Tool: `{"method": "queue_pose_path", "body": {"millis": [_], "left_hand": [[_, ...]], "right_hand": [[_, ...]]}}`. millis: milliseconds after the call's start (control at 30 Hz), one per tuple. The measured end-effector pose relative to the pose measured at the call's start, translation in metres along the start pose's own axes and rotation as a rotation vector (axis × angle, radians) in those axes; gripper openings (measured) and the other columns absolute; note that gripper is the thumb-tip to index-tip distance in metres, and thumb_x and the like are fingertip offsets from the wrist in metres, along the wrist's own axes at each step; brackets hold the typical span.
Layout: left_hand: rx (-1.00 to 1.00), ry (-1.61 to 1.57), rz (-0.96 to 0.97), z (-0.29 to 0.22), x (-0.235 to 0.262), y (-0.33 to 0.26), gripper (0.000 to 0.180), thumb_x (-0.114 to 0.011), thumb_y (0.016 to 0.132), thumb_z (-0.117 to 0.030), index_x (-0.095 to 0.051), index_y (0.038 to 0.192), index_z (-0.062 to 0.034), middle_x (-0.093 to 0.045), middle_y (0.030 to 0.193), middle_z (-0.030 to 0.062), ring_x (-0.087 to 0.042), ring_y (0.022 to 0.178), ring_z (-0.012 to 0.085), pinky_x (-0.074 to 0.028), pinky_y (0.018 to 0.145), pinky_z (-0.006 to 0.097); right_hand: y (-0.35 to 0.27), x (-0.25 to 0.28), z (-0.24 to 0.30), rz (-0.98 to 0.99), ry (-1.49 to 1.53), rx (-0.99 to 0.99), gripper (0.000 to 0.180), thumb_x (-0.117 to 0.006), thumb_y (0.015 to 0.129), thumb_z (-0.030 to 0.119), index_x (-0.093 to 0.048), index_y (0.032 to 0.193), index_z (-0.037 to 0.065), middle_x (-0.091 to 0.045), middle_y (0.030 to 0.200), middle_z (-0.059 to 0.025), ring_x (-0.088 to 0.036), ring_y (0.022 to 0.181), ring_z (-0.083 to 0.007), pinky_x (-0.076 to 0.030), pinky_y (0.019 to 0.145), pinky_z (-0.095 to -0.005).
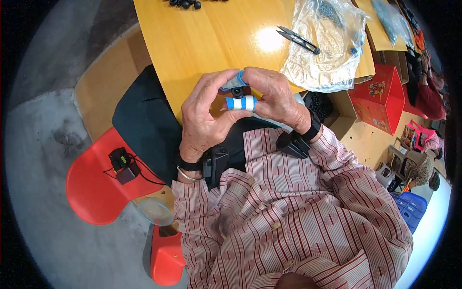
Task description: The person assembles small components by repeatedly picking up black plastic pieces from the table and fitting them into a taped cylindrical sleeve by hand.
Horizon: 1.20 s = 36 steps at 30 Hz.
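My left hand and my right hand meet over the near edge of the table. Between their fingertips they grip a small black round part, which has a hole in its visible end. Blue-and-white wrapping covers a digit below the part, and a similar wrapping sits just above it. The fingers overlap too closely to tell which digit wears which. To the right, black-handled thread snips lie partly on a clear plastic bag holding small dark pieces.
Several black round parts lie at the table's far edge. An open cardboard box of black pieces and a red box stand at right. A red chair with black devices is at left. Another person's red sleeve shows far right.
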State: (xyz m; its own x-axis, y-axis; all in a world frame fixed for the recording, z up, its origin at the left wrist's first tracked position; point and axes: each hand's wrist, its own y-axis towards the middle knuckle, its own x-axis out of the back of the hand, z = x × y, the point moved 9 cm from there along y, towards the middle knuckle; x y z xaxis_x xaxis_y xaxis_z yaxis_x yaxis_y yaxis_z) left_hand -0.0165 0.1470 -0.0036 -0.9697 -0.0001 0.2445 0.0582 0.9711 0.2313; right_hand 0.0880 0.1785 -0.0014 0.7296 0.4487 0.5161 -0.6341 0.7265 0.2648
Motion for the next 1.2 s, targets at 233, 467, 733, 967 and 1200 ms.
{"method": "queue_pose_path", "body": {"millis": [233, 467, 733, 967, 1200], "left_hand": [[0.010, 0.008, 0.016, 0.006, -0.003, -0.004, 0.055, -0.081, 0.065, -0.016, -0.057, 0.113, -0.0021, -0.060, 0.101, 0.0129, -0.062, 0.090, 0.0245, -0.050, 0.077, 0.032], [0.056, -0.026, 0.061, 0.002, -0.014, -0.002, 0.058, -0.080, 0.066, -0.015, -0.055, 0.118, -0.0017, -0.062, 0.099, 0.0121, -0.061, 0.087, 0.0222, -0.048, 0.080, 0.031], [0.268, -0.127, 0.083, 0.034, -0.014, -0.007, 0.050, -0.070, 0.077, -0.007, -0.053, 0.124, -0.0021, -0.062, 0.096, 0.0100, -0.057, 0.083, 0.0154, -0.047, 0.077, 0.028], [0.349, -0.034, 0.147, 0.039, -0.014, -0.010, 0.036, -0.059, 0.087, -0.004, -0.053, 0.123, 0.0019, -0.057, 0.099, 0.0062, -0.051, 0.086, 0.0094, -0.042, 0.081, 0.022], [0.323, -0.018, 0.080, 0.040, -0.012, -0.012, 0.033, -0.064, 0.080, -0.001, -0.060, 0.113, 0.0001, -0.062, 0.089, 0.0066, -0.055, 0.076, 0.0122, -0.046, 0.072, 0.025]], "right_hand": [[-0.004, 0.000, 0.004, 0.000, -0.032, 0.035, 0.029, -0.071, 0.069, 0.014, -0.052, 0.088, 0.002, -0.053, 0.071, -0.0129, -0.057, 0.067, -0.0332, -0.045, 0.057, -0.0384], [-0.015, 0.014, -0.002, -0.020, -0.108, -0.030, 0.030, -0.073, 0.072, 0.018, -0.056, 0.092, 0.002, -0.055, 0.071, -0.0114, -0.059, 0.064, -0.0284, -0.047, 0.056, -0.0349], [-0.119, 0.199, -0.080, -0.791, 0.124, -0.329, 0.028, -0.060, 0.088, 0.012, -0.056, 0.113, -0.001, -0.062, 0.098, -0.0038, -0.057, 0.085, -0.0098, -0.047, 0.077, -0.0238], [-0.291, 0.278, -0.164, -0.871, -0.405, -0.885, 0.037, -0.064, 0.084, 0.018, -0.056, 0.116, 0.001, -0.064, 0.097, -0.0067, -0.060, 0.083, -0.0105, -0.049, 0.072, -0.0249], [-0.341, 0.261, -0.181, -0.896, -0.537, -1.057, 0.037, -0.062, 0.085, 0.016, -0.056, 0.120, 0.005, -0.065, 0.105, -0.0107, -0.062, 0.090, -0.0201, -0.048, 0.080, -0.0283]]}}
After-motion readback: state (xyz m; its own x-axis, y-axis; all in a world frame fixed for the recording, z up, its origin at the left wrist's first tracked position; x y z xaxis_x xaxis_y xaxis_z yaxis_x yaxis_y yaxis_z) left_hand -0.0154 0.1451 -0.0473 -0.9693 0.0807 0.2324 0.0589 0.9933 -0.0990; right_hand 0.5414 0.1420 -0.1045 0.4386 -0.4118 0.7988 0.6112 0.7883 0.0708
